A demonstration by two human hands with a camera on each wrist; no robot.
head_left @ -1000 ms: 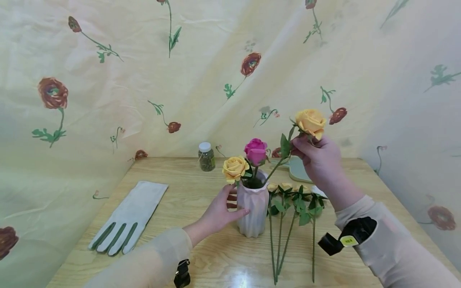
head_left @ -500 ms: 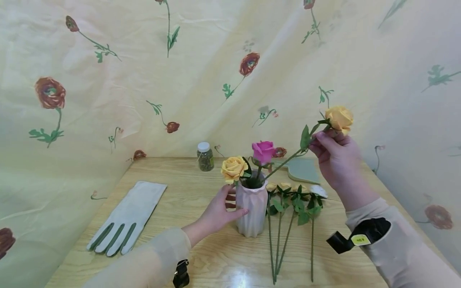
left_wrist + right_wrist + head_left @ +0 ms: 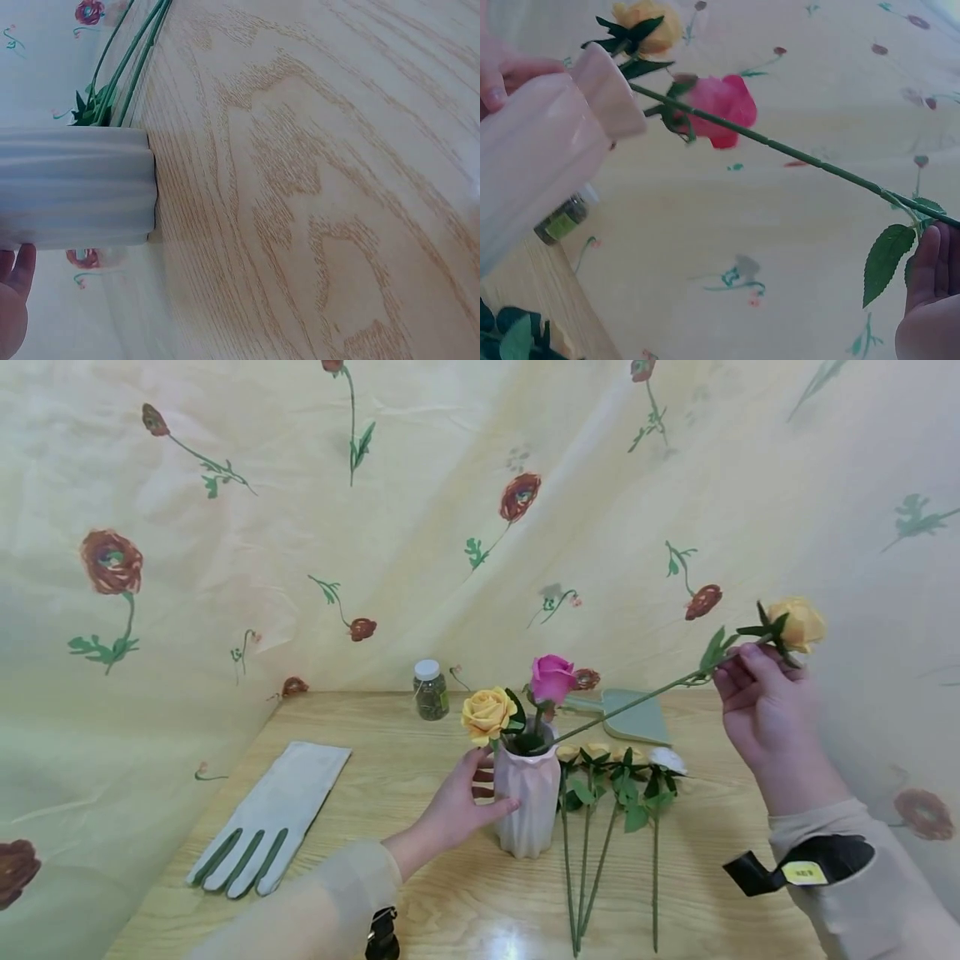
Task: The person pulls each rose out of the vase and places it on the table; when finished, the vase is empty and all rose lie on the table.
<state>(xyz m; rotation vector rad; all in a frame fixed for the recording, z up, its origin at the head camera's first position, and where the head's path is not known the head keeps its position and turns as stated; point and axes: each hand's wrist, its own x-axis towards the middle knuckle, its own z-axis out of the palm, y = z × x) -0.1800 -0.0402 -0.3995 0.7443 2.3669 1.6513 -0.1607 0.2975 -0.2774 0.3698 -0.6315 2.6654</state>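
Yellow rose (image 3: 798, 623) has swung right, slanting from vase (image 3: 528, 806) — right hand (image 3: 771, 714) fingers pinch it, left hand (image 3: 456, 810) fingers grip vase; two roses (image 3: 552, 679) stand inserted, four blooms (image 3: 625, 788) lie on tabletop (image 3: 450, 902).

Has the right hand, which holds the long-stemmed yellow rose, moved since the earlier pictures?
Yes. In the head view, the right hand moved rightward, farther from the white-lidded transparent round jar.

From my remote post I saw a pale beige left sleeve (image 3: 330, 885) with a black fitting (image 3: 382, 937), and a matching right sleeve (image 3: 862, 902) whose black wristband (image 3: 842, 855) carried a dark-marked yellow label (image 3: 804, 872).
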